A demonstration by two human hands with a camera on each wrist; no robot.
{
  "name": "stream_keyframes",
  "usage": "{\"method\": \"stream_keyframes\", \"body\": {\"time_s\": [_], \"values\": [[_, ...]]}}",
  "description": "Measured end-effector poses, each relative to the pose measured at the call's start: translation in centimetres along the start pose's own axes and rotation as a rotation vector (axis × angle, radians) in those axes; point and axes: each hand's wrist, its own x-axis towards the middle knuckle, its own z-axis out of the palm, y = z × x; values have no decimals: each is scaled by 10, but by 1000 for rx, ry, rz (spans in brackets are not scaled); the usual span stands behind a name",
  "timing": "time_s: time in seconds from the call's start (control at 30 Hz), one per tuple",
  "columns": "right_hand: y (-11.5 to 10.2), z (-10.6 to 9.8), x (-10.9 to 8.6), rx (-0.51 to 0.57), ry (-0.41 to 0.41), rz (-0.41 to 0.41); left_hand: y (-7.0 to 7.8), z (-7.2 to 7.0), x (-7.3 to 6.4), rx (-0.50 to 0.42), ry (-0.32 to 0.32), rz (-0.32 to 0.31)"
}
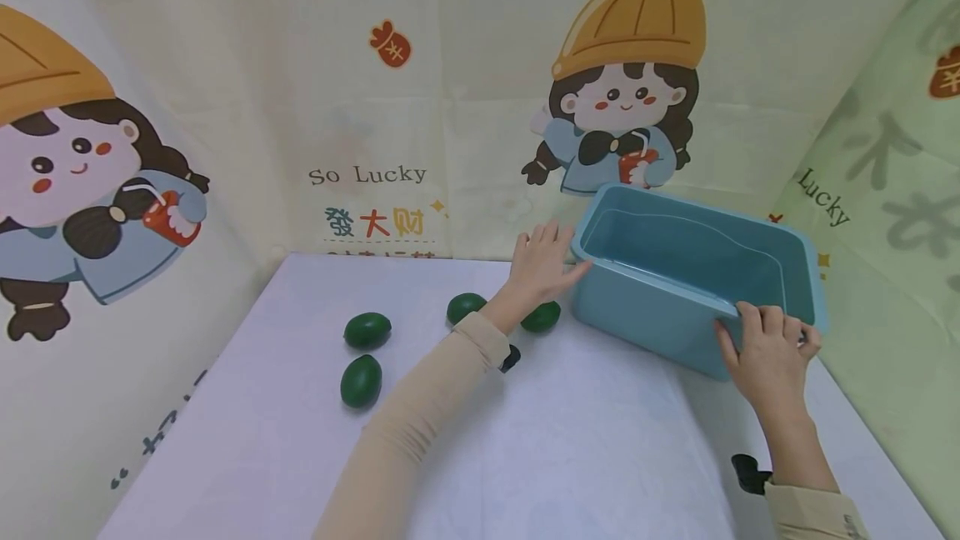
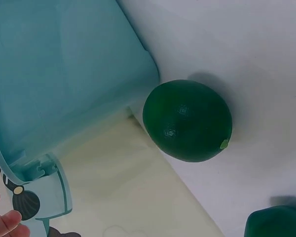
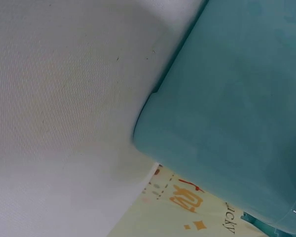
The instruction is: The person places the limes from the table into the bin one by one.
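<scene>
A blue plastic bin [image 1: 645, 315] stands at the back right of the white table, its inside visible from above. My right hand [image 1: 772, 357] grips the bin's near rim at the right corner, thumb outside and fingers over the edge. Beside the left end of the rim is my left hand [image 1: 542, 263], fingers spread and fairly straight, holding nothing. Below it lies a dark green lime [image 2: 187, 121], close to the bin's lower corner. Another lime [image 1: 465, 308] is partly hidden by the left forearm. In the right wrist view, the bin's side [image 3: 227, 113] shows but no hand.
Two more limes, an upper one [image 1: 367, 330] and a lower one [image 1: 361, 382], lie left of the left forearm on the white table [image 1: 570, 457]. Printed cloth [image 1: 480, 107] hangs behind the table and along both sides. A black piece [image 1: 750, 473] sits by the right wrist.
</scene>
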Motion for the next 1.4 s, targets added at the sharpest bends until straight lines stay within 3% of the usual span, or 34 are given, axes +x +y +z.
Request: {"method": "stream_keyframes", "body": {"time_s": [0.57, 1.0, 1.4], "values": [[0, 1, 0, 5, 43, -18, -13, 12, -19, -6, 47, 39], [-2, -2, 1, -1, 14, -2, -22, 27, -30, 20, 6, 28], [-1, 0, 0, 0, 11, 0, -33, 52, -42, 58, -33, 26]]}}
